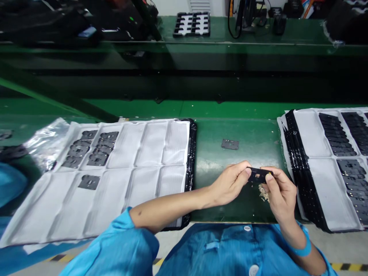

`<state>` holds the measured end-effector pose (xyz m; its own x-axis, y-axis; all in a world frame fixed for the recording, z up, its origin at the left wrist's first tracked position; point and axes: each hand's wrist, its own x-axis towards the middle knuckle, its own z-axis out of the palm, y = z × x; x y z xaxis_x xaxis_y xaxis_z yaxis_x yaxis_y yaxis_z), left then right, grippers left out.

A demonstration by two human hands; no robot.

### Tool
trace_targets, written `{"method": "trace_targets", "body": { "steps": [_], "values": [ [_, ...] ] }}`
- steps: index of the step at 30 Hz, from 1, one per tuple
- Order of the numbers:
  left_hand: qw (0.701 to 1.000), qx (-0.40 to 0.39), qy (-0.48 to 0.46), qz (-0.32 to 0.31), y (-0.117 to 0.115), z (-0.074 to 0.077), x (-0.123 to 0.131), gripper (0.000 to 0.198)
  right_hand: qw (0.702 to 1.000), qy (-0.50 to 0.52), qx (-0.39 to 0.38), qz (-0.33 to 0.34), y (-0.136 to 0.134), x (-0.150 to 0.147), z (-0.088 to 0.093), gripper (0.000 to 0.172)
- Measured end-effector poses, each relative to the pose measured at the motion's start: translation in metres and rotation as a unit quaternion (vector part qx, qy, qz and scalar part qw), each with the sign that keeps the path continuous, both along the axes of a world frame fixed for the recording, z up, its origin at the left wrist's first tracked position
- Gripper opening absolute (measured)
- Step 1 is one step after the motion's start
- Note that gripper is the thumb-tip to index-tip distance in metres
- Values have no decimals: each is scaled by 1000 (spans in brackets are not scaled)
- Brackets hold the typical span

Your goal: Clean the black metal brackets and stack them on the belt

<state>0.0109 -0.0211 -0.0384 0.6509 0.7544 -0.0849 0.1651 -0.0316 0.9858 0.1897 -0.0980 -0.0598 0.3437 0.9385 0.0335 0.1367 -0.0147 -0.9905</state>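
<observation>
Head view: dark plate pinched between two hands above the bench

Left hand has its grip clamped on the plate's left end, thumb on top; right hand has its grip closed on the other end. The plate is held up, with a scatter of pale crumbs just beside the right fingers. A loose plate lies farther back on the bench, apart from both hands.

The main risk, I judge, is a slip: fingertips alone seem to bear the plate, so uneven pressure or a twist could spring it free and drop it among the crumbs. Bending it might crack it around its openings if it is brittle; the material cannot be told. Dipping the right hand could spread the crumbs, and bits caught on the fingers might foul the plate.

Space is tight too. The right tray is near the right hand, so a wide swing could knock it. The left forearm crosses the near corner of the left tray; whether it touches cannot be told, but a dragging sleeve might shift the tray and jumble its overlapping plates.
</observation>
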Motion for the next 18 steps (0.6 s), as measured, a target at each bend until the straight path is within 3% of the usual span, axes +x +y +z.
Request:
{"method": "trace_targets", "body": {
  "steps": [18],
  "values": [
    [999,32,27,-8,-5,0,-4,39,1000,-16,-22,8,1,1,2,31]
  ]
}}
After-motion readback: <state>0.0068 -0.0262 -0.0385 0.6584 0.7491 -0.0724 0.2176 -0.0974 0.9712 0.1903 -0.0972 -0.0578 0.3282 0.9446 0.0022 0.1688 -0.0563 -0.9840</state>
